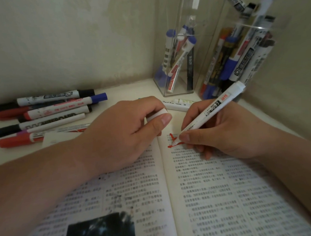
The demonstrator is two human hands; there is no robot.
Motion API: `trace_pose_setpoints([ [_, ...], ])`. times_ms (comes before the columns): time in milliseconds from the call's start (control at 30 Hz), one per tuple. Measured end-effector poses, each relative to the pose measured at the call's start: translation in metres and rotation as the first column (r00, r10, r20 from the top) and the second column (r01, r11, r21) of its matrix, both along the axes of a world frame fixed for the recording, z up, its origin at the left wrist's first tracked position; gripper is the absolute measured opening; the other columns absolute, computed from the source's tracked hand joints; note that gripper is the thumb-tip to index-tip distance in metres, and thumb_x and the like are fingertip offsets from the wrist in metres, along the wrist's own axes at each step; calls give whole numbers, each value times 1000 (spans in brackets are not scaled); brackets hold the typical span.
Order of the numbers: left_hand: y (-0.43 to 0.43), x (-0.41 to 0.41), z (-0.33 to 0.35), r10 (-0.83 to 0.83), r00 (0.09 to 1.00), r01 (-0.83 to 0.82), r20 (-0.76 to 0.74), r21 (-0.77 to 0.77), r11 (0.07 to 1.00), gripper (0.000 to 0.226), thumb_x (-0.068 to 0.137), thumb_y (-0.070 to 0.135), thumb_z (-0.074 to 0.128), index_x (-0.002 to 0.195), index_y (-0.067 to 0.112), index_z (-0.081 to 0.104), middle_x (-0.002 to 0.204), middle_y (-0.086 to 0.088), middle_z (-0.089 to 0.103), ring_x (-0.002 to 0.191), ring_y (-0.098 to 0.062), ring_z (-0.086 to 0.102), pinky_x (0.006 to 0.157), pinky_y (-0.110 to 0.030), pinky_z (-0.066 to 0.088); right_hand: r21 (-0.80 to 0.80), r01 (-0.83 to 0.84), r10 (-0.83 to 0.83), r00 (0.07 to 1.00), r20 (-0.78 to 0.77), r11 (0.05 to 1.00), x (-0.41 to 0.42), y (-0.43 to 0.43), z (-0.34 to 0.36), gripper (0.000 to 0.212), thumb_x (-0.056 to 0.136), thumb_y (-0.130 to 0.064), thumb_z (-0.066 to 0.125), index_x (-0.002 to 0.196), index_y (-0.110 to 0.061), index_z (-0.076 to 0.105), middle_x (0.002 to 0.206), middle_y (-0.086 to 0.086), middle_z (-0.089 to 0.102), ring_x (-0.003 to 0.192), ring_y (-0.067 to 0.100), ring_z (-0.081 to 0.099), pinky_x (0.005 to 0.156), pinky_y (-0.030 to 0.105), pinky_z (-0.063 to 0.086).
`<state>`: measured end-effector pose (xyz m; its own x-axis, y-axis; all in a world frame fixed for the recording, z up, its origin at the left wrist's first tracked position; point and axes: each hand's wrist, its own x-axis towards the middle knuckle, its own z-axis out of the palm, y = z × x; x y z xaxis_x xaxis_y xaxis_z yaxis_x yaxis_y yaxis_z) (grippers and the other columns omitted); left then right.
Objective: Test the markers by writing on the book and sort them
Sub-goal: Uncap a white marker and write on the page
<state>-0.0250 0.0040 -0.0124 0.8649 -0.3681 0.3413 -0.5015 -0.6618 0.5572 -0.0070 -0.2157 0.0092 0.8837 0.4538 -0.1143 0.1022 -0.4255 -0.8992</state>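
While its tip is pressed to the top of the right-hand page, the white marker (210,113) is held slanted: its long axis runs from the tip, low beside the gutter of the book (209,196), up and right to the tail, which points toward the back right corner. It is gripped near the tip by the curled thumb and fingers of the right hand (229,132), whose edge rests on the page. Red strokes (172,140) are seen under the tip, so the ink appears to flow. A white cap (156,115), probably this marker's, is pinched by the thumb and fingers of the left hand (123,130), just up and left of the tip across the gutter; recapping would likely be done there. The book lies open on a pale table (128,90). Loose markers (43,114) are heaped at the left, nearer the left hand. A clear container (177,62) and a fuller container (238,55), both holding markers, stand in the corner against a plain wall (57,41), nearer the right hand.
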Motion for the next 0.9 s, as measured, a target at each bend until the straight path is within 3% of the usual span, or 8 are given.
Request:
trace_pose_setpoints([
  [133, 0, 0, -1, -17, 1000, 17, 21, -2, 1000, 31, 99, 50, 42, 86, 30, 61, 72, 16, 58, 66, -8, 56, 57, -19, 38, -10, 9, -9, 1000, 7, 1000, 1, 0, 1, 15, 81, -6, 79, 80, 1, 66, 63, 16, 68, 50, 25, 61, 47, 28, 52],
  [233, 0, -1, 0, -24, 999, 24, 30, 9, 1000, 29, 99, 49, 43, 84, 30, 60, 75, 21, 54, 69, -2, 53, 63, -13, 36, -43, 29, -27, 999, 36, 999, 3, -1, 1, 16, 82, -6, 79, 78, 1, 65, 62, 17, 68, 48, 30, 59, 48, 31, 51],
  [500, -1, -3, -2, -31, 999, 30, 44, 26, 999, 32, 97, 52, 44, 89, 29, 64, 79, 15, 56, 77, -4, 53, 66, -12, 36, -82, 68, -62, 995, 78, 994, 9, -3, -3, 16, 84, -3, 74, 74, 1, 62, 60, 24, 64, 43, 31, 55, 41, 27, 45],
  [633, -1, -1, -2, -33, 998, 32, 60, 21, 999, 24, 99, 50, 49, 93, 33, 65, 82, 23, 52, 80, 6, 52, 69, -6, 35, -57, 47, -44, 997, 66, 997, 12, -7, -5, 18, 84, -4, 75, 74, 2, 62, 61, 26, 64, 44, 32, 55, 40, 26, 44],
  [767, 0, -3, -1, -14, 1000, 14, 26, 23, 1000, 28, 91, 58, 51, 103, 39, 68, 97, 22, 48, 81, 2, 54, 71, -7, 39, 171, 42, -42, 999, -2, 984, 11, -14, -8, 18, 77, -8, 83, 72, -10, 65, 53, 17, 55, 41, 24, 45, 38, 20, 37],
  [900, 0, -4, 0, -25, 1000, 25, 10, 27, 999, 32, 88, 58, 55, 108, 41, 72, 95, 21, 48, 85, 3, 53, 71, -6, 37, 440, 6, -27, 999, 41, 898, 12, -16, -7, 15, 71, -2, 77, 74, -13, 68, 52, 14, 44, 42, 19, 34, 40, 18, 30],
])
